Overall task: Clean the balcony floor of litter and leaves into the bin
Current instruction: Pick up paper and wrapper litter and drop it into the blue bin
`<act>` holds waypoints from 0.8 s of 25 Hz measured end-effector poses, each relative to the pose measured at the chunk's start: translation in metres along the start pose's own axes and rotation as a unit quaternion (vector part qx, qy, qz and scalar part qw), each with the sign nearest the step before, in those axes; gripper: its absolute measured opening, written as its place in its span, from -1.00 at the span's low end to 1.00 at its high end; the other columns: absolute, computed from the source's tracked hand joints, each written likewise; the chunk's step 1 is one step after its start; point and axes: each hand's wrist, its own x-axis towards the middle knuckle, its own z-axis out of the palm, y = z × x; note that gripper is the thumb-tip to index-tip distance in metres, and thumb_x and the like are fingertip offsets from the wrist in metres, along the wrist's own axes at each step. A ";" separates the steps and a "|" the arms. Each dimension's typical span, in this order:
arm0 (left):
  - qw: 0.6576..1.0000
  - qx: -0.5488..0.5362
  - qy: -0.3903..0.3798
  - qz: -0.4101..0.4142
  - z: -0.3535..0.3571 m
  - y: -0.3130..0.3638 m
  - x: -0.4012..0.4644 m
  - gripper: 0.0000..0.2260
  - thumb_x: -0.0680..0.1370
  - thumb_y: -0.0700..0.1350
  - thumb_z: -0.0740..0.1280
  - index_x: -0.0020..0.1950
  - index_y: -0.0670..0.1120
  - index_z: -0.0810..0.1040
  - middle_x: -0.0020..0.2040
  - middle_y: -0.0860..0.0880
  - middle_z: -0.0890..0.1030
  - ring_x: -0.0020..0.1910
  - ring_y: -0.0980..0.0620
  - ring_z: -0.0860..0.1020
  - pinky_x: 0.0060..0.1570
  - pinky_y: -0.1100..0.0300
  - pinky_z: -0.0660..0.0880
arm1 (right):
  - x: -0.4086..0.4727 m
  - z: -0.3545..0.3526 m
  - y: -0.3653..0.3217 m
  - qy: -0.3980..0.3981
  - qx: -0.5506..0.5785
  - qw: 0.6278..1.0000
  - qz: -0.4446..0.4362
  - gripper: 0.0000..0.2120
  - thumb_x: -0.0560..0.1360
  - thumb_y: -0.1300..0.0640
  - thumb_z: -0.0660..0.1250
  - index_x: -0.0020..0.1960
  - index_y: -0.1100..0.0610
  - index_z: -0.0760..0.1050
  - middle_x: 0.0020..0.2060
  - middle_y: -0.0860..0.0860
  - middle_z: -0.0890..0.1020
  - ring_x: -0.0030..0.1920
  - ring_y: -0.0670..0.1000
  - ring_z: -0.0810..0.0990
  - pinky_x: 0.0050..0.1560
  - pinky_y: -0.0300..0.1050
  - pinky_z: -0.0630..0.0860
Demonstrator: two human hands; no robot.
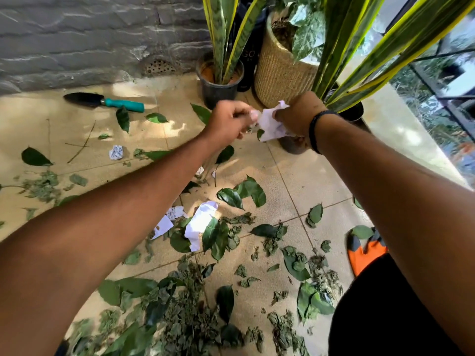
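Both hands up: right hand (298, 116) clutched crumpled white paper (271, 124), left hand (230, 119) pinched its edge, glossy leaves (246, 194) littering beige tiles (316, 176).

Surface: tiled balcony floor (303, 173), beige, with grout lines crossing.
Leaves: green leaves (246, 192) scattered singly; dried crumpled leaves (185, 319) heaped thick toward the near edge.
Paper: crumpled paper ball (116, 152) apart at left; white paper scraps (199, 224) mid-floor (partly under leaves).
Twigs: thin twigs (82, 145) at left.
Tool: hand trowel (105, 101), teal handle, lying near the wall.
Pots: black plastic pot (219, 83) and woven planter (280, 75) standing at the far side.
Glove: orange glove (365, 250) at right, a leaf on it.
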 end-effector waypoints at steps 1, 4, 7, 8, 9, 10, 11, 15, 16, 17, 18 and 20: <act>0.999 -0.054 0.007 -0.004 0.001 0.013 0.001 -0.93 0.61 -0.19 0.37 0.00 -0.08 0.65 -0.26 0.00 0.61 -0.35 0.15 0.52 -0.33 0.23 0.49 | 0.002 0.000 0.000 0.012 0.036 0.999 0.012 -0.79 0.66 0.08 0.21 0.02 0.22 0.50 -0.28 0.04 0.43 -0.32 -0.01 0.40 -0.44 -0.27 0.28; 0.991 -0.124 -0.043 0.006 0.001 0.036 0.001 -0.92 0.62 -0.15 0.36 0.04 -0.05 0.65 -0.21 0.01 0.65 -0.27 0.14 0.58 -0.29 0.25 0.52 | 0.004 0.002 -0.002 -0.039 0.305 0.948 0.081 -0.71 0.66 0.07 0.14 -0.22 0.09 0.36 -0.41 0.02 0.37 -0.51 -0.06 0.29 -0.57 -0.24 0.24; 0.991 -0.109 -0.083 0.012 -0.003 0.034 0.002 -0.91 0.60 -0.14 0.40 0.08 -0.07 0.66 -0.15 0.05 0.68 -0.18 0.19 0.63 -0.23 0.28 0.54 | 0.002 0.010 -0.004 -0.105 0.490 0.856 0.126 -0.62 0.67 -0.16 0.02 -0.13 0.06 0.38 -0.50 -0.03 0.32 -0.57 -0.10 0.20 -0.60 -0.32 0.13; 0.991 -0.099 -0.094 0.011 -0.007 0.032 0.003 -0.89 0.59 -0.15 0.42 0.10 -0.09 0.66 -0.14 0.06 0.68 -0.18 0.22 0.63 -0.22 0.30 0.53 | 0.000 0.012 -0.005 -0.122 0.494 0.851 0.133 -0.57 0.65 -0.25 0.01 -0.05 0.07 0.42 -0.51 -0.04 0.33 -0.57 -0.11 0.20 -0.59 -0.33 0.14; 0.990 -0.085 -0.110 0.005 -0.013 0.029 0.004 -0.87 0.57 -0.14 0.44 0.10 -0.10 0.66 -0.14 0.06 0.68 -0.17 0.24 0.63 -0.20 0.31 0.52 | -0.002 0.013 -0.006 -0.137 0.485 0.853 0.135 -0.52 0.62 -0.31 0.02 0.03 0.08 0.44 -0.51 -0.05 0.33 -0.56 -0.12 0.21 -0.58 -0.33 0.15; 0.989 -0.070 -0.130 -0.004 -0.019 0.026 0.006 -0.85 0.54 -0.11 0.47 0.08 -0.10 0.68 -0.12 0.06 0.69 -0.14 0.22 0.62 -0.16 0.27 0.50 | -0.002 0.016 -0.006 -0.157 0.472 0.858 0.130 -0.53 0.61 -0.32 0.07 0.04 0.08 0.44 -0.50 -0.05 0.32 -0.56 -0.13 0.21 -0.57 -0.34 0.15; 0.987 -0.058 -0.146 -0.012 -0.026 0.023 0.007 -0.81 0.49 -0.07 0.51 0.06 -0.10 0.69 -0.09 0.04 0.69 -0.12 0.19 0.61 -0.13 0.20 0.48 | -0.005 0.018 -0.008 -0.185 0.453 0.864 0.117 -0.58 0.62 -0.28 0.12 -0.01 0.07 0.42 -0.50 -0.05 0.30 -0.57 -0.14 0.19 -0.59 -0.35 0.13; 0.975 -0.101 -0.195 -0.042 -0.055 0.014 0.009 -0.62 0.29 -0.05 0.61 0.02 -0.18 0.70 -0.11 -0.07 0.67 -0.13 0.07 0.59 -0.17 0.15 0.46 | -0.012 0.030 -0.016 -0.265 0.418 0.864 0.091 -0.69 0.65 -0.15 0.17 -0.12 0.06 0.38 -0.46 -0.03 0.27 -0.60 -0.14 0.14 -0.67 -0.33 0.10; 0.967 -0.139 -0.206 -0.057 -0.060 0.010 0.008 -0.69 0.29 -0.09 0.61 -0.02 -0.12 0.70 -0.15 -0.04 0.67 -0.15 0.06 0.60 -0.18 0.15 0.47 | -0.013 0.032 -0.019 -0.274 0.409 0.866 0.090 -0.67 0.66 -0.14 0.16 -0.13 0.07 0.39 -0.46 -0.03 0.29 -0.59 -0.14 0.14 -0.67 -0.34 0.10; 0.961 -0.170 -0.203 -0.076 -0.064 0.002 0.006 -0.74 0.32 -0.13 0.61 -0.04 -0.08 0.68 -0.17 -0.02 0.67 -0.18 0.07 0.60 -0.19 0.14 0.49 | -0.016 0.034 -0.022 -0.280 0.397 0.870 0.091 -0.66 0.66 -0.14 0.16 -0.13 0.09 0.40 -0.46 -0.02 0.31 -0.59 -0.14 0.14 -0.66 -0.34 0.10; 0.964 -0.172 -0.178 -0.101 -0.066 -0.009 0.004 -0.77 0.36 -0.15 0.60 -0.05 -0.07 0.66 -0.16 -0.02 0.67 -0.18 0.07 0.61 -0.17 0.13 0.53 | -0.018 0.035 -0.025 -0.282 0.381 0.876 0.092 -0.66 0.66 -0.13 0.17 -0.11 0.11 0.41 -0.48 -0.01 0.32 -0.60 -0.13 0.14 -0.66 -0.33 0.11; 0.991 -0.008 -0.064 -0.121 -0.064 -0.045 -0.004 -0.80 0.43 -0.14 0.55 0.01 -0.09 0.64 -0.06 -0.05 0.69 -0.09 0.03 0.65 -0.04 0.07 0.61 | -0.022 0.038 -0.028 -0.278 0.350 0.889 0.095 -0.67 0.64 -0.13 0.22 0.07 0.16 0.44 -0.49 0.00 0.33 -0.60 -0.12 0.14 -0.67 -0.32 0.13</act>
